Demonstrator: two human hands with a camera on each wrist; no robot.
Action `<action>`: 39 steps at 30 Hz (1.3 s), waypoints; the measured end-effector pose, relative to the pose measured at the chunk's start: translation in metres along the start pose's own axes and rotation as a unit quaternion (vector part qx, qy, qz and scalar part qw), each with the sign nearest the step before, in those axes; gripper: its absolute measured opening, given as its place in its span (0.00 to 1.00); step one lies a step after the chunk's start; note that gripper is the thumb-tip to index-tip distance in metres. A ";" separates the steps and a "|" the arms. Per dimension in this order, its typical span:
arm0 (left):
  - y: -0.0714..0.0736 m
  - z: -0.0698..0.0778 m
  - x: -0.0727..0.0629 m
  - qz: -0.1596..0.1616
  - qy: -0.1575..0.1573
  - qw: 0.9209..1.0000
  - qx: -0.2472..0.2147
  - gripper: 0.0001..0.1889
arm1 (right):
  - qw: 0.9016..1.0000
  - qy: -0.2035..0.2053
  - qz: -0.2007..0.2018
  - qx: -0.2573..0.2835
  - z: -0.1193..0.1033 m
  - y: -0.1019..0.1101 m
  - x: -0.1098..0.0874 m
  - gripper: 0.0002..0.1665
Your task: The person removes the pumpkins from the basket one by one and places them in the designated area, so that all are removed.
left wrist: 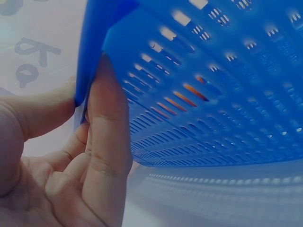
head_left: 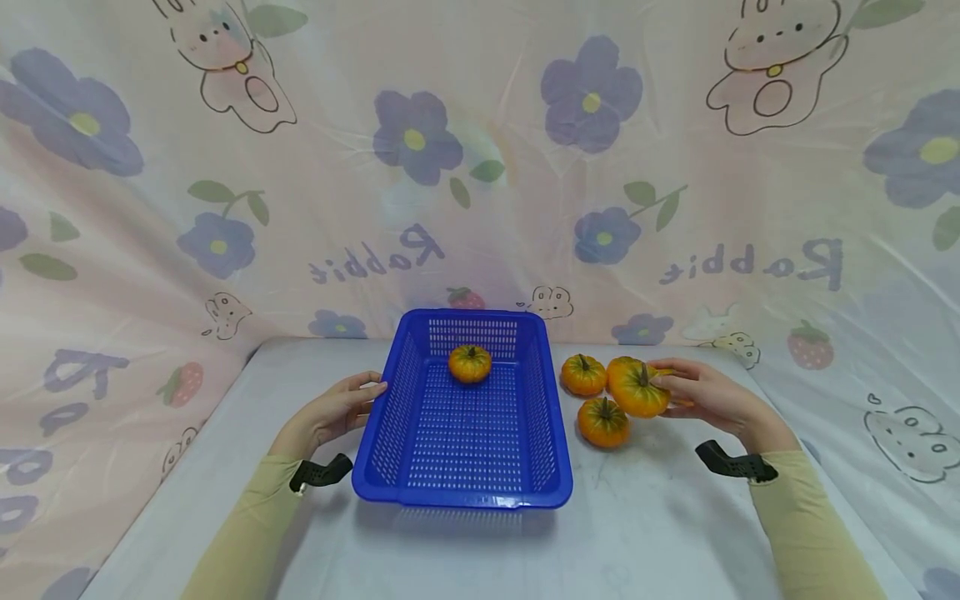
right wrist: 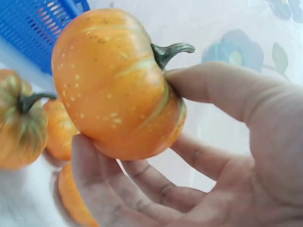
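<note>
My left hand [head_left: 337, 412] pinches the left rim of a blue plastic basket [head_left: 558, 450], thumb on one side and fingers on the other, as the left wrist view shows. Inside the basket, toward its back, sits one small orange pumpkin [head_left: 470, 365]. To the right of the basket, my right hand [head_left: 705, 392] holds another pumpkin [right wrist: 118, 85] between thumb and fingers, its curved green stem beside the thumb. Beside it on the table are a pumpkin [head_left: 583, 375] at the back and one [head_left: 603, 423] nearer the front. Part of a further orange pumpkin [right wrist: 75, 198] shows below the fingers.
A white-covered table [head_left: 637, 533] lies under everything. Behind and at the sides hangs a pale cloth [head_left: 495, 233] printed with rabbits, flowers and lettering. Each wrist wears a black camera mount, the left one [head_left: 321, 472] near the basket's side.
</note>
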State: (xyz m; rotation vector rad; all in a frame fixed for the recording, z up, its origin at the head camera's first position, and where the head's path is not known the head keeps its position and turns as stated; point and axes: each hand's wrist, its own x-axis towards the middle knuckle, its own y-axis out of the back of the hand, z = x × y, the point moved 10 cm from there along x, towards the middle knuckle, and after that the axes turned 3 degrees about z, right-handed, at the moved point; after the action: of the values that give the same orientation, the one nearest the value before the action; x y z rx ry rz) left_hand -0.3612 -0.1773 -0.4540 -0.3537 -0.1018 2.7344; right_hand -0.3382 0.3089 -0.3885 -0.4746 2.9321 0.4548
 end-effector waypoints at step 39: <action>-0.003 0.002 -0.001 -0.019 -0.003 1.000 -0.022 0.09 | 0.991 -0.109 0.071 -0.011 0.097 0.024 -0.007 0.42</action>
State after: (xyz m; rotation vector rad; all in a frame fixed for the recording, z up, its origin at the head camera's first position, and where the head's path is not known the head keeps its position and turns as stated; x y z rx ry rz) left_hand -0.3596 -0.1749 -0.4518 -0.3530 -0.1675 2.6993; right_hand -0.3310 0.3636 -0.4718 -0.2025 2.7608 0.5204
